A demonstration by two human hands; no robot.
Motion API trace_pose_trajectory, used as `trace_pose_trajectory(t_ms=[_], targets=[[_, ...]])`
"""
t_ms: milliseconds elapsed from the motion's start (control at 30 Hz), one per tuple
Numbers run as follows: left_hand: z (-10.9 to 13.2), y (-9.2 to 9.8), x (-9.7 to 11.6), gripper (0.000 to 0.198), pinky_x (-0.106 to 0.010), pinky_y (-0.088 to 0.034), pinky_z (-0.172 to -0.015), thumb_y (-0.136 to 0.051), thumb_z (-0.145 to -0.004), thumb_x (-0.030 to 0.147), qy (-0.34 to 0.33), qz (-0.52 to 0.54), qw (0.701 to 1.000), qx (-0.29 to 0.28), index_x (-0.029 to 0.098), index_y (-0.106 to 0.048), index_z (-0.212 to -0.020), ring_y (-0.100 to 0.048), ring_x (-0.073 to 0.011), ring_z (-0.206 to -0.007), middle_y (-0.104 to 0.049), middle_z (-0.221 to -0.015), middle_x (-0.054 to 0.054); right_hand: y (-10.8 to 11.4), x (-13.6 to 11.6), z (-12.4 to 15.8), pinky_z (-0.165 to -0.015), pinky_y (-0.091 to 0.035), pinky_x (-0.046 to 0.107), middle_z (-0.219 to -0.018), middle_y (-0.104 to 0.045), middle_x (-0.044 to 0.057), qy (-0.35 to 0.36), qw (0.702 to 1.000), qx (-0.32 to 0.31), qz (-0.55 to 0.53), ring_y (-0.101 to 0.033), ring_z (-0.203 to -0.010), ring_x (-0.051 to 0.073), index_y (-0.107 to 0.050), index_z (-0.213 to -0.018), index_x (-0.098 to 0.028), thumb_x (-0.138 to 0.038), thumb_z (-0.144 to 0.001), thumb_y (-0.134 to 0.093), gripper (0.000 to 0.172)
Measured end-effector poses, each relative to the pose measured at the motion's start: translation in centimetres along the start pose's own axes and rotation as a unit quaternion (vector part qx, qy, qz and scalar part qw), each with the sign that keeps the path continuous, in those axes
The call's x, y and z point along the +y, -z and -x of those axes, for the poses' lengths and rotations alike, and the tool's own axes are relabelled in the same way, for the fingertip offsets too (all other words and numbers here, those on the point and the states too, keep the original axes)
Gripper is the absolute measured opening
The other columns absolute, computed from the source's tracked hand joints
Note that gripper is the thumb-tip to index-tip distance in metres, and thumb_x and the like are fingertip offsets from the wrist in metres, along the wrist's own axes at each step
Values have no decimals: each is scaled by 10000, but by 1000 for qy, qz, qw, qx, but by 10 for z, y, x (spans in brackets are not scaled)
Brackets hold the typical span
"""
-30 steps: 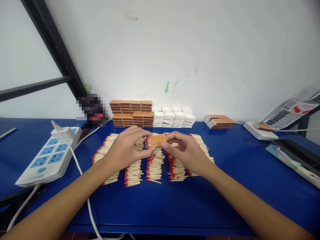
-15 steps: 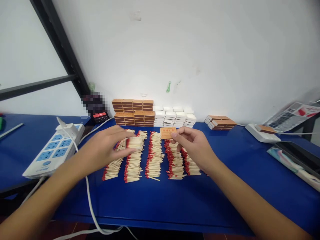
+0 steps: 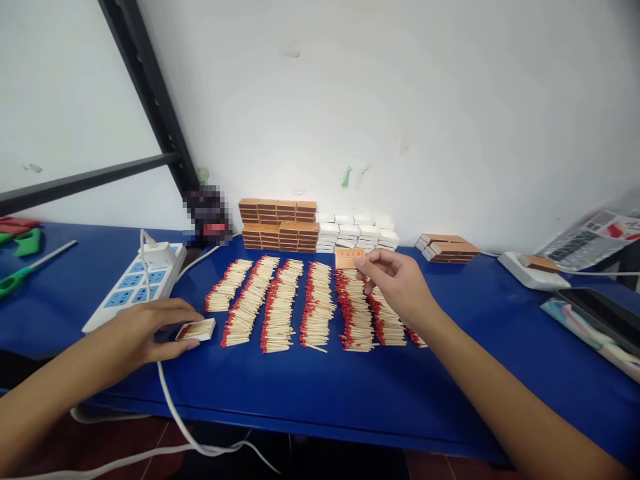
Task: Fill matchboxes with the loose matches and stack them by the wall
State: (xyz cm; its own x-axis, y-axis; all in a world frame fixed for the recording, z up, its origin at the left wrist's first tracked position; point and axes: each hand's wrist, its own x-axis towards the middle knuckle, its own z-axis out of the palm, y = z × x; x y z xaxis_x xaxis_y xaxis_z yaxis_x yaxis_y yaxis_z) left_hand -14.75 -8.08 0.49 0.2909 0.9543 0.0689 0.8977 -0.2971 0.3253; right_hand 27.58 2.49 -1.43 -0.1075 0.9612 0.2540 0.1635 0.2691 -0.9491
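Observation:
Between the thumb and fingers of my left hand [image 3: 155, 330] is a white matchbox tray [image 3: 200, 329] with red-tipped matches in it, low over the table's left front. My right hand [image 3: 395, 280] pinches an orange matchbox sleeve [image 3: 349, 259] with red print by its right end, above the far end of a match row. Several rows of loose matches [image 3: 279, 310] lie on the blue table between my hands, red heads to the left. My right hand and forearm partly cover the rows at the right.
Orange matchboxes [image 3: 280, 227] are stacked by the wall, beside stacked white trays [image 3: 350, 233]. More matchboxes [image 3: 447, 247] lie to the right. A power strip [image 3: 135, 287] with a white cable [image 3: 173, 400] is at left, near green-handled scissors [image 3: 15, 283]. A phone [image 3: 600, 313] lies far right.
My left hand has carried the match-filled tray left and toward me, away from the rows. The right hand still holds the sleeve in about the same place. The view has shifted slightly left.

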Motion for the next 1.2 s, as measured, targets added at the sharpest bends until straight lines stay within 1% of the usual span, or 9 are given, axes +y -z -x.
trace_pose_trajectory(t_ms=[100, 200, 367, 467, 567, 700, 867, 1033, 1200], targets=[[-2, 2, 5, 248, -317, -581, -912, -648, -985, 490, -8, 9, 1000, -19, 417, -801, -1166, -748, -238, -1023, -776, -1184, 56, 2, 2, -2, -544, -516, 309, -745, -691, 28, -5, 1000, 1, 3, -590, -552, 136, -655, -806, -194, -633, -807, -819, 469], [-3, 1, 7, 279, -312, -568, -950, -611, -1011, 460, -22, 0, 999, -26, 404, -796, -1212, -734, -249, -1068, -755, -1223, 24, 3, 4, -4, -534, -498, 303, -743, -694, 26, -10, 1000, 2, 0, -589, -534, 129, -643, -809, -194, -620, -804, -825, 463], [-7, -4, -5, 350, -358, -529, -1061, -526, -1067, 456, -18, -17, 999, -30, 415, -704, -1365, -690, -245, -1197, -713, -1333, 23, 4, 6, -6, -534, -495, 302, -735, -689, 21, -12, 1000, 2, -8, -591, -526, 128, -649, -808, -195, -617, -802, -832, 460], [-13, -8, -18, 381, -369, -523, -1088, -495, -1061, 517, -50, -26, 998, -11, 365, -727, -1322, -687, -244, -1219, -723, -1330, 1, 6, 8, -7, -545, -498, 306, -742, -696, 23, -12, 1000, 3, -3, -599, -531, 132, -656, -814, -198, -611, -816, -826, 447], [-20, -9, -26, 419, -357, -527, -1080, -452, -1072, 537, -59, -40, 997, 15, 345, -733, -1316, -689, -233, -1211, -719, -1323, -13, 6, 8, -7, -551, -501, 311, -745, -702, 26, -11, 1000, 2, 1, -603, -533, 136, -658, -818, -200, -609, -821, -822, 441], [-27, -9, -24, 475, -351, -559, -1017, -402, -1079, 557, -71, -63, 994, 50, 315, -759, -1277, -715, -235, -1133, -723, -1267, -38, 6, 5, -6, -557, -505, 310, -742, -703, 30, -12, 1000, 1, 3, -603, -541, 138, -658, -820, -199, -601, -823, -819, 433], [-23, -12, -22, 488, -373, -548, -1048, -413, -1076, 582, -78, -78, 989, 96, 285, -758, -1252, -711, -247, -1147, -719, -1280, -58, 5, 3, -6, -550, -513, 301, -724, -694, 32, -9, 1000, 5, -1, -599, -572, 143, -659, -806, -198, -584, -801, -836, 425], [-9, -16, -27, 538, -399, -565, -1017, -585, -954, 708, -56, -107, 990, 78, 334, -744, -1308, -721, -273, -1114, -698, -1300, -58, 5, 5, -6, -547, -509, 302, -726, -697, 28, -7, 1000, 3, 5, -596, -538, 134, -652, -800, -198, -591, -813, -825, 429], [-7, -19, -32, 450, -380, -551, -1025, -536, -1001, 613, -45, -108, 991, 59, 317, -771, -1245, -717, -256, -1093, -695, -1239, -54, 5, 7, -7, -545, -499, 306, -725, -695, 24, -5, 1000, 0, 8, -599, -522, 132, -646, -804, -198, -583, -820, -819, 422]])
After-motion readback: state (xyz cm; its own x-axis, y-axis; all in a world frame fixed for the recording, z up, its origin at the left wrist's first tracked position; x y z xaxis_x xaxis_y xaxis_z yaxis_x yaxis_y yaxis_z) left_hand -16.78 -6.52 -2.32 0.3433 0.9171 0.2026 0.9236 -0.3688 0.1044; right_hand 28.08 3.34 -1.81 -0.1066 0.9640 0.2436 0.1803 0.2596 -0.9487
